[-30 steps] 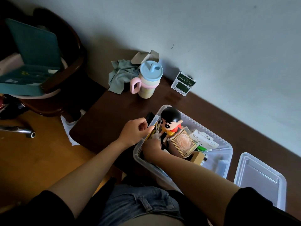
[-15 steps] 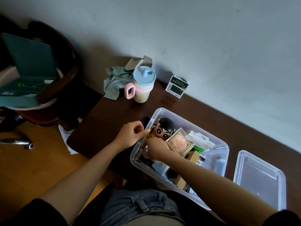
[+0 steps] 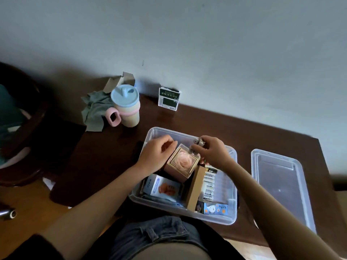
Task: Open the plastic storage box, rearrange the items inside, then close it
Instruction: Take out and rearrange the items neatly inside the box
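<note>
The clear plastic storage box (image 3: 189, 215) sits open near the front edge of the dark wooden bench (image 3: 116, 147), right before the person's lap. Inside it, a pink cube box with a rose under its clear top (image 3: 183, 163) stands tilted near the middle. The left hand (image 3: 156, 156) rests against that cube's left side with fingers curled round its upper edge. The right hand (image 3: 212, 152) is above the box's far wall, its fingers pinching a small grey object (image 3: 199, 144); what that object is cannot be told. In the box's near left part lies a pale blue carton with an orange picture (image 3: 162, 187). Beside it a brown cardboard box (image 3: 195, 188) stands on edge, and to its right a row of white packets with printed labels (image 3: 209, 182) lies along it. A small blue carton with a cartoon figure (image 3: 213, 209) lies at the near wall.

The box's clear lid (image 3: 281, 186) lies flat on the bench just to the right, apart from the box. Toward the bench's far left corner stand a cream cup with a blue lid and pink handle (image 3: 126, 107), a crumpled grey-green cloth (image 3: 95, 109) and an open cardboard piece (image 3: 120, 81). A green-and-white packet (image 3: 169, 99) leans by the wall at the far edge.
</note>
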`<action>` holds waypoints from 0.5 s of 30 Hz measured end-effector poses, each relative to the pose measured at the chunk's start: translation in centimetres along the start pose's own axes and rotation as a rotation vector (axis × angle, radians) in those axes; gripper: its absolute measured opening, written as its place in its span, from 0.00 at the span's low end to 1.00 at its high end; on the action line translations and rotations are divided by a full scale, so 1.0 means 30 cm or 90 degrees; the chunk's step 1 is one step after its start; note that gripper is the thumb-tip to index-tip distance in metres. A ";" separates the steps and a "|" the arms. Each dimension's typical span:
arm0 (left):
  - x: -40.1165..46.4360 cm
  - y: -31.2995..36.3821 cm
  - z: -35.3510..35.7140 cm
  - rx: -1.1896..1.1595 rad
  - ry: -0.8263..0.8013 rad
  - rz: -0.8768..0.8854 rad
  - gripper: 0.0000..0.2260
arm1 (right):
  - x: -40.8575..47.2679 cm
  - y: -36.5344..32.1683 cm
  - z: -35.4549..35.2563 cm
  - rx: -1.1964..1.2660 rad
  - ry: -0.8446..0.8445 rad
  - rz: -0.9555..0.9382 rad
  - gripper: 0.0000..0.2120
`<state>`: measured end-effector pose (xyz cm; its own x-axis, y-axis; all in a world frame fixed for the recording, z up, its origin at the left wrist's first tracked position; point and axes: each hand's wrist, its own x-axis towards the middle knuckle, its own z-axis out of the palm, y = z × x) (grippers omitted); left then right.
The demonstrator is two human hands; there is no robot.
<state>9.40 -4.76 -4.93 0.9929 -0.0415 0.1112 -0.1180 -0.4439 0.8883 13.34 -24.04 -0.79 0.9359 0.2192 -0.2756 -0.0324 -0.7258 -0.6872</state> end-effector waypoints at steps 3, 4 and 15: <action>0.029 0.053 0.067 0.028 -0.190 -0.007 0.09 | -0.011 0.094 -0.050 -0.131 0.047 0.057 0.08; 0.038 0.066 0.089 0.058 -0.253 -0.010 0.12 | -0.016 0.124 -0.056 -0.182 0.041 0.061 0.09; 0.085 0.046 0.150 0.224 -0.503 0.017 0.14 | -0.022 0.295 0.109 -0.706 -0.266 0.036 0.08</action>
<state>11.82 -9.51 -5.42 0.7225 -0.6081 -0.3290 -0.2595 -0.6796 0.6862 11.29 -28.46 -8.89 0.7489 0.2157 -0.6266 0.4448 -0.8645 0.2341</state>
